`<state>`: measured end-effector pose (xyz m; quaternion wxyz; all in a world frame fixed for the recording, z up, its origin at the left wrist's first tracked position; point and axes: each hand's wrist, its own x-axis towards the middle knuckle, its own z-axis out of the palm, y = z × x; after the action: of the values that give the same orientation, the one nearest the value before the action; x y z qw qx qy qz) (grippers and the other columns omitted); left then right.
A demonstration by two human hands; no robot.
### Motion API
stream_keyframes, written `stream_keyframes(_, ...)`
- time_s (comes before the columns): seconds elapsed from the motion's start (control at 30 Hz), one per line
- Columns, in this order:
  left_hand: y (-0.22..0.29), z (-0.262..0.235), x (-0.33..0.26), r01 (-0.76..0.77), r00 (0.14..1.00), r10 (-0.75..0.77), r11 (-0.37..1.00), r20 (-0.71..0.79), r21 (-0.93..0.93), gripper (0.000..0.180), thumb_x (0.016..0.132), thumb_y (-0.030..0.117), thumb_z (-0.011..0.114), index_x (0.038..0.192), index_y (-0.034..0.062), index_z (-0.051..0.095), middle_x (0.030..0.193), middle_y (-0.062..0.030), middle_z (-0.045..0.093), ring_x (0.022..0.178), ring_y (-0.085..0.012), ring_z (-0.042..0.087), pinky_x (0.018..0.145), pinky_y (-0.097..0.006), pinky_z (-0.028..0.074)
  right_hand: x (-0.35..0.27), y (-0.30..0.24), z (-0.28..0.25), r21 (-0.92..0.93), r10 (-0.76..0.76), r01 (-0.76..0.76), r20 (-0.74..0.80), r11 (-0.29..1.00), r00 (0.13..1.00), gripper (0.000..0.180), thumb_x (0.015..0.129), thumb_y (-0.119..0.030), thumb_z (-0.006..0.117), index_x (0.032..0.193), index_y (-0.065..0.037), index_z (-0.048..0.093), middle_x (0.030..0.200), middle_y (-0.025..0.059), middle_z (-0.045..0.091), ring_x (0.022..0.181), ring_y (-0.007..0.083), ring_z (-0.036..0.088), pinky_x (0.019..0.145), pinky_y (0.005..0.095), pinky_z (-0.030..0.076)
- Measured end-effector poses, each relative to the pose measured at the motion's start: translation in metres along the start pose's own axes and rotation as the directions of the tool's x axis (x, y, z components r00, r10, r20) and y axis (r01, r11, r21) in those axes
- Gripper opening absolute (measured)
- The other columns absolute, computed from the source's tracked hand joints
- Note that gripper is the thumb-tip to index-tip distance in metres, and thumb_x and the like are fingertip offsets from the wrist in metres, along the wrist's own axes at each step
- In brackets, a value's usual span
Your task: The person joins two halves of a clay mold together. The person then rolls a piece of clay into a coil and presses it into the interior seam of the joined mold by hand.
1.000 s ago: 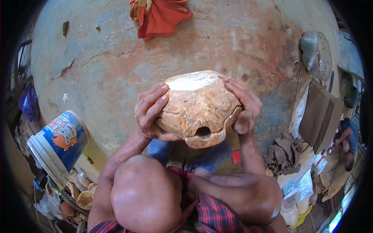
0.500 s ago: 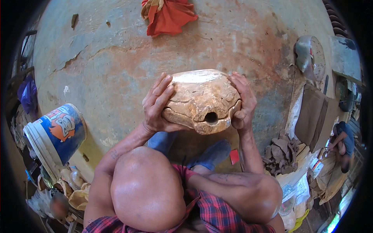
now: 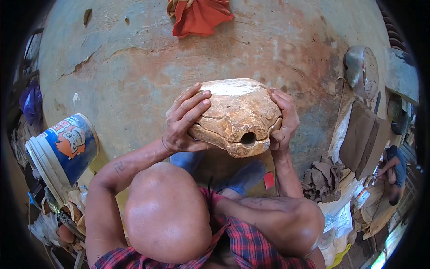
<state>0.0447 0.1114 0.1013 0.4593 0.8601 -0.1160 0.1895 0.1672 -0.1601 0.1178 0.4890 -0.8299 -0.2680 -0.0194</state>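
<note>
At centre frame, both hands hold a rough tan wooden carving (image 3: 239, 116), domed, with a round hole in its lower front face. The left hand (image 3: 184, 119) grips the left flank, fingers spread and laid flat over the top, thumb beneath. The right hand (image 3: 283, 119) clasps the right flank, fingers curled over the upper edge. The piece is raised above the stained concrete floor (image 3: 134, 67). A red cloth (image 3: 199, 17) lies at upper centre. A blue-and-white plastic bucket (image 3: 62, 152) lies tipped at the left edge.
</note>
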Motion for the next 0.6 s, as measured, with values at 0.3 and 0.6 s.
stream_keyframes(0.3, -0.003, 0.007, -0.001, -0.039, 0.997, 0.042, 0.998, -0.066, 0.04, 0.105, 0.065, 0.057, 0.097, 0.146, 0.0033, 0.058, 0.147, -0.0231, 0.062, 0.136, -0.047, 0.059, 0.115, -0.056, 0.048, 0.0, 0.007, 0.002, 0.023, -0.023, 0.025, -0.078, 0.999, 0.997, 0.1, 0.094, -0.088, 0.036, 0.117, 0.004, 0.069, 0.12, 0.0247, 0.072, 0.116, 0.0423, 0.068, 0.105, 0.0509, 0.052)
stream_keyframes(0.6, -0.024, 0.026, -0.023, 0.096, 0.953, -0.126, 0.988, -0.274, -0.122, 0.117, 0.054, 0.063, 0.099, 0.141, -0.0032, 0.059, 0.14, -0.0315, 0.064, 0.129, -0.0457, 0.065, 0.112, -0.053, 0.05, -0.005, 0.042, 0.005, 0.363, 0.196, -0.188, 0.015, 0.912, 0.98, 0.102, 0.099, -0.085, 0.031, 0.128, 0.007, 0.066, 0.132, 0.0208, 0.07, 0.127, 0.033, 0.064, 0.113, 0.046, 0.046)
